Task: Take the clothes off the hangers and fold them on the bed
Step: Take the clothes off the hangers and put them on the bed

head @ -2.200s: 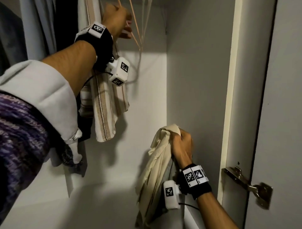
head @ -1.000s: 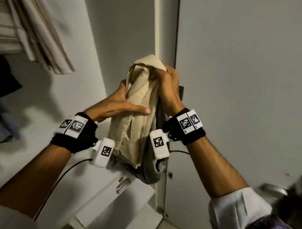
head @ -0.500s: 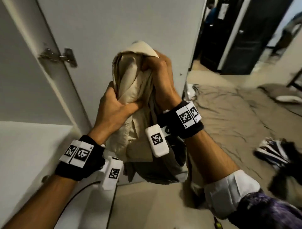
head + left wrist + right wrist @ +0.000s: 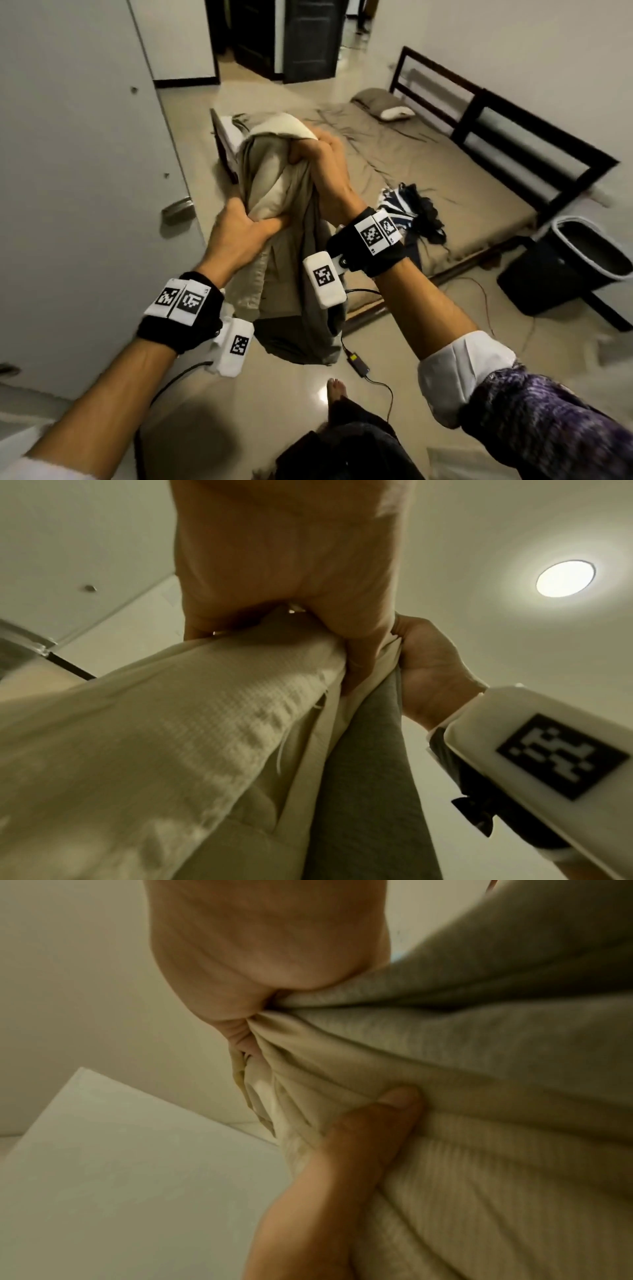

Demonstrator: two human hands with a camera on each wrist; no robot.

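A bundle of clothes (image 4: pixel 274 192), cream on the left and grey-olive on the right, hangs between my hands above the floor. My right hand (image 4: pixel 322 164) grips the bundle's top in a fist. My left hand (image 4: pixel 246 233) clasps it lower down, thumb across the cream cloth. The left wrist view shows the cream cloth (image 4: pixel 171 723) and the grey cloth (image 4: pixel 369 764) bunched under my left hand (image 4: pixel 291 631). In the right wrist view my right hand (image 4: pixel 253 1020) pinches gathered cloth (image 4: pixel 445 1096). The bed (image 4: pixel 428 164) with a tan sheet lies ahead on the right. No hanger shows.
A dark blue and black heap of clothes (image 4: pixel 411 209) lies on the bed's near part, a pillow (image 4: pixel 387 102) at its far end. A dark bin (image 4: pixel 575 260) stands on the right. The white wardrobe door (image 4: pixel 78 154) is on my left. A cable and charger (image 4: pixel 359 363) lie on the floor.
I have turned away from the wardrobe toward the bed. My left hand left the hangers and took hold of the bundle. The bundle has come along in both hands.
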